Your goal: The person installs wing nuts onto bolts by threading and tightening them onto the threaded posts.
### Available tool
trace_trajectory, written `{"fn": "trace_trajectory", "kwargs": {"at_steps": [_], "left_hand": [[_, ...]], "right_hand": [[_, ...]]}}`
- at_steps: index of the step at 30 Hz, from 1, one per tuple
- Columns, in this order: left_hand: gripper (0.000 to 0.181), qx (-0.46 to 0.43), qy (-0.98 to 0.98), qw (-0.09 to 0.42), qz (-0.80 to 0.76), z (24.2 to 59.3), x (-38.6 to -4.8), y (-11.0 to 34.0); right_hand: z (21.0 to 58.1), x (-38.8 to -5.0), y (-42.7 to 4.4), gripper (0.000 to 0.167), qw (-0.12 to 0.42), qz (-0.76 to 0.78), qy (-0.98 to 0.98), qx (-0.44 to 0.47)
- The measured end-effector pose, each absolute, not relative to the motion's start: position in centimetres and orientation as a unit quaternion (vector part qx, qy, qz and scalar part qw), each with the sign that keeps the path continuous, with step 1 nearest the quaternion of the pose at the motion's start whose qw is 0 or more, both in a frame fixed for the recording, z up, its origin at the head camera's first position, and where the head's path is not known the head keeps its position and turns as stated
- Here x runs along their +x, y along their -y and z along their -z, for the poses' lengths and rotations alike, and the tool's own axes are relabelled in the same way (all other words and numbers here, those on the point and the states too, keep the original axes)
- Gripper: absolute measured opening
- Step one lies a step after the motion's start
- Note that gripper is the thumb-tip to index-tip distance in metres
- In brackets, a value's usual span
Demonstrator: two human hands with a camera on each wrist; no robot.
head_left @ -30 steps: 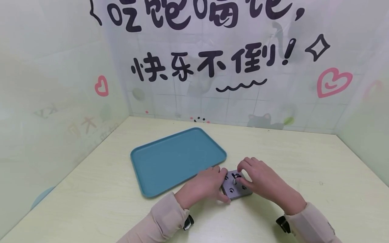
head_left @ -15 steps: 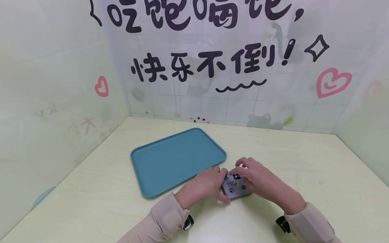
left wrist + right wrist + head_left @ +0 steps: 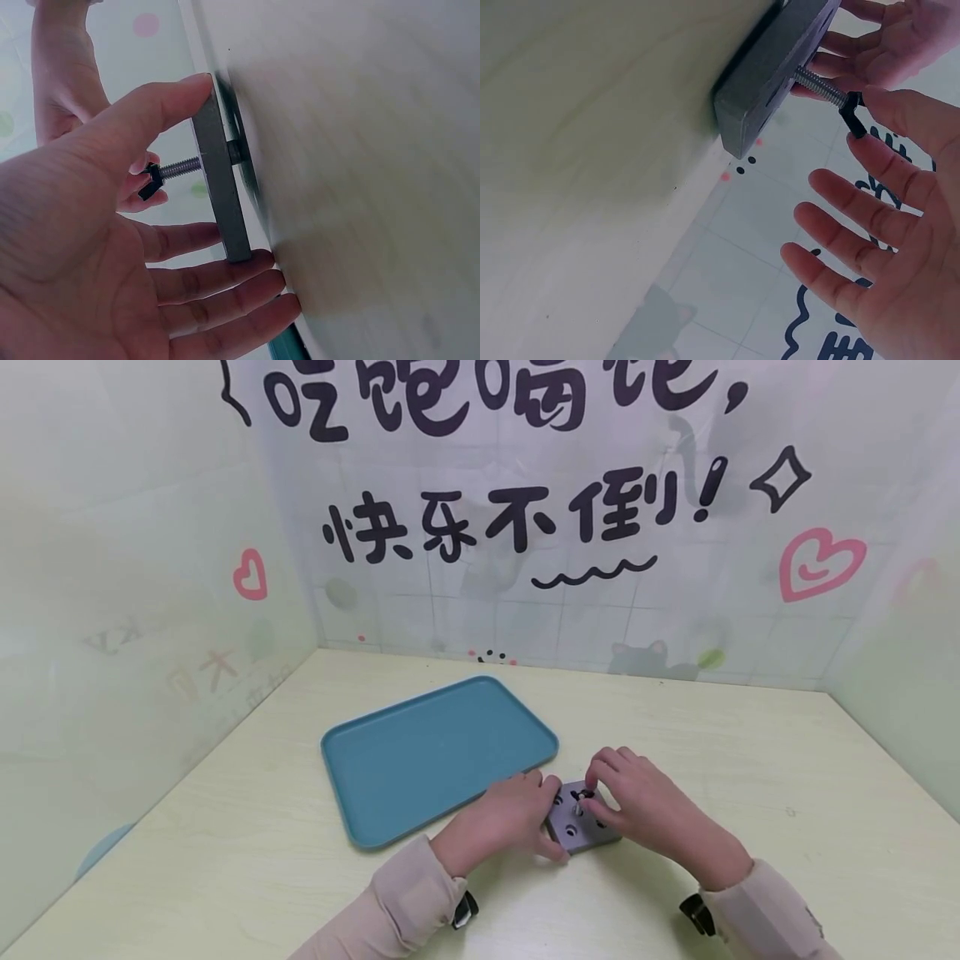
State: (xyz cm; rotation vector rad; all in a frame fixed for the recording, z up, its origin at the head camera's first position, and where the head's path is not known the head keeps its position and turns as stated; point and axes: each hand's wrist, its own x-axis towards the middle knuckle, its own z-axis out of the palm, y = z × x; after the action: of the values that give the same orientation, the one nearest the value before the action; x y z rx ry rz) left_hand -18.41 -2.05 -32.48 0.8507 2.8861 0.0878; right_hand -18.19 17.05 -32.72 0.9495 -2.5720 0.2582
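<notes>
My left hand (image 3: 513,814) grips a grey square plate (image 3: 592,837) with several holes, thumb on one edge and fingers on the opposite one. A threaded bolt (image 3: 821,84) passes through the plate, and its dark head (image 3: 235,152) shows on the table side in the left wrist view. At the bolt's free end sits a black wing nut (image 3: 850,114). My right hand (image 3: 648,797) pinches this nut between thumb and index finger, while its other fingers are spread apart. The head view partly hides the nut behind the right fingers.
A blue rectangular tray (image 3: 442,743) lies on the pale table (image 3: 750,760), just beyond and left of the plate. A printed sheet (image 3: 480,610) hangs behind the table. Part of a blue item (image 3: 105,847) shows at the left edge.
My right thumb and index finger shifted across the wing nut half a second ago and are now back near their earlier position. The left hand and plate have stayed in place.
</notes>
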Motion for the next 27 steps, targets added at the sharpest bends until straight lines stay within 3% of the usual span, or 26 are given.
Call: {"fn": "trace_trajectory", "kwargs": {"at_steps": [6,10,13,20,27], "left_hand": [[0.079,0.285,-0.956,0.065,-0.032,32.48,-18.42,2.03],[0.08,0.281,-0.957,0.068,-0.028,32.53,-18.46,2.04],[0.079,0.278,-0.957,0.073,-0.029,32.53,-18.48,2.08],[0.08,0.278,-0.957,0.072,-0.03,32.48,-18.37,2.13],[0.078,0.281,-0.957,0.071,-0.026,32.43,-18.3,2.05]], "right_hand": [[32.57,-18.19,-17.29,0.022,0.178,-0.117,0.907,0.364],[32.68,-18.46,-17.25,0.047,0.179,-0.13,0.887,0.406],[32.84,-18.64,-17.18,0.054,0.184,-0.123,0.881,0.418],[33.04,-18.62,-17.05,0.045,0.192,-0.105,0.889,0.402],[32.93,-18.31,-16.98,0.021,0.179,-0.097,0.911,0.36]]}}
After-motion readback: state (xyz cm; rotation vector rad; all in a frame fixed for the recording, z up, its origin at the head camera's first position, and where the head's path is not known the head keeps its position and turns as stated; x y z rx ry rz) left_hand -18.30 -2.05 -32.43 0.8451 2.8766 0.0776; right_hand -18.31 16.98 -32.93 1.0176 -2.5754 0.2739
